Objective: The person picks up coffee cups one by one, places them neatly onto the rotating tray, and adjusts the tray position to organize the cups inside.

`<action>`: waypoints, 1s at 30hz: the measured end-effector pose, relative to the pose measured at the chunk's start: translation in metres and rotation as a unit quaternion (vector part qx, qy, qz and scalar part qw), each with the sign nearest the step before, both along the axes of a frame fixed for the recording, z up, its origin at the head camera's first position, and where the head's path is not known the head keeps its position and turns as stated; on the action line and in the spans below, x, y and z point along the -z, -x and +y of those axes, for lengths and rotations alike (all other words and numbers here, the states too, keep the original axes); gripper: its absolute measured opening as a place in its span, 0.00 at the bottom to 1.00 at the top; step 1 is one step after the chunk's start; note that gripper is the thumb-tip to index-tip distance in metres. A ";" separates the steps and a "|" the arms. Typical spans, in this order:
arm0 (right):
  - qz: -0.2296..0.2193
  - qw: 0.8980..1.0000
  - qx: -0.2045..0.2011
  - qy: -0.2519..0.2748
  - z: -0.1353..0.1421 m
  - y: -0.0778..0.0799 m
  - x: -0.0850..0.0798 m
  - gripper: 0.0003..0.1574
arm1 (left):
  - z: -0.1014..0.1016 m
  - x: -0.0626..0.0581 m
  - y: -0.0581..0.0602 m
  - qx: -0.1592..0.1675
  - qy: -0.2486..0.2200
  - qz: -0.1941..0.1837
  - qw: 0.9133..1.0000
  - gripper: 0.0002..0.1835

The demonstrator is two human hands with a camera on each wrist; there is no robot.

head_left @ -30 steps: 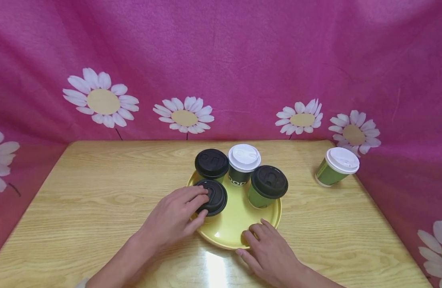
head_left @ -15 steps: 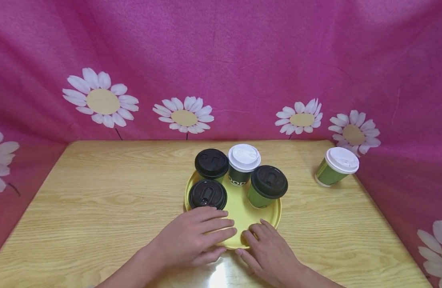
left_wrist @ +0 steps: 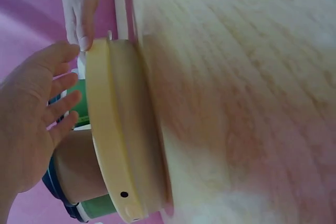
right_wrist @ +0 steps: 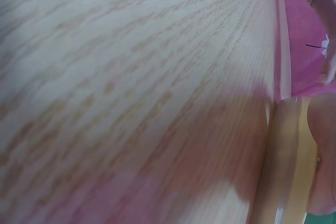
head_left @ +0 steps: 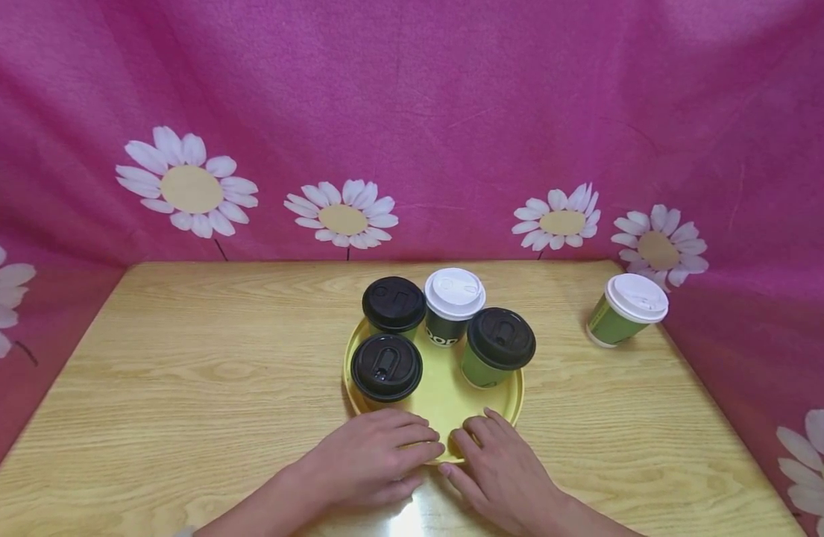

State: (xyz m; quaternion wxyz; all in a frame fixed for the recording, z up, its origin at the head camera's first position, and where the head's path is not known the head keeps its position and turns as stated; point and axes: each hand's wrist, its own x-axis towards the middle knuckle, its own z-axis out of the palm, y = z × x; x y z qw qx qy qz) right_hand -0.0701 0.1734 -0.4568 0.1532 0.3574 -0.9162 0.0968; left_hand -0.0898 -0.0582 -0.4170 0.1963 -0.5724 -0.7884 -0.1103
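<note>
My right hand point(head_left: 508, 473) grips the near rim of a round yellow tray point(head_left: 445, 399), its thumb outside and fingers inside. My left hand point(head_left: 378, 456) is beside it over the near-left rim, holding nothing; the left wrist view shows its fingers loosely spread above the tray edge point(left_wrist: 105, 108). Four-sided grouping aside, several lidded paper coffee cups stand upright on the tray: a black-lidded brown cup point(head_left: 387, 367) nearest my left hand, another black-lidded cup point(head_left: 394, 303) behind it, a white-lidded dark cup point(head_left: 455, 293) at the back, and a black-lidded green cup point(head_left: 500, 347) at right.
A green paper cup with a white lid point(head_left: 628, 309) stands off the tray, near the right edge of the wooden table point(head_left: 203, 358). A pink cloth with daisies point(head_left: 412, 134) hangs behind and along both sides.
My left hand has let go of the front-left black-lidded cup and moved down and right to the tray's near rim. That cup sits slightly further left. My right hand stays in place.
</note>
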 end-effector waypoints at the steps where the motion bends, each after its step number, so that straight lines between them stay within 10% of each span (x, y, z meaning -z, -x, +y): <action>1: -0.002 1.000 0.002 -0.003 0.000 0.000 0.000 0.19 | 0.000 0.002 0.000 -0.006 0.012 0.001 1.000 0.17; 30: 0.013 1.000 -0.006 -0.004 -0.002 -0.002 -0.001 0.19 | 0.006 0.023 0.000 -0.074 0.085 -0.041 0.993 0.13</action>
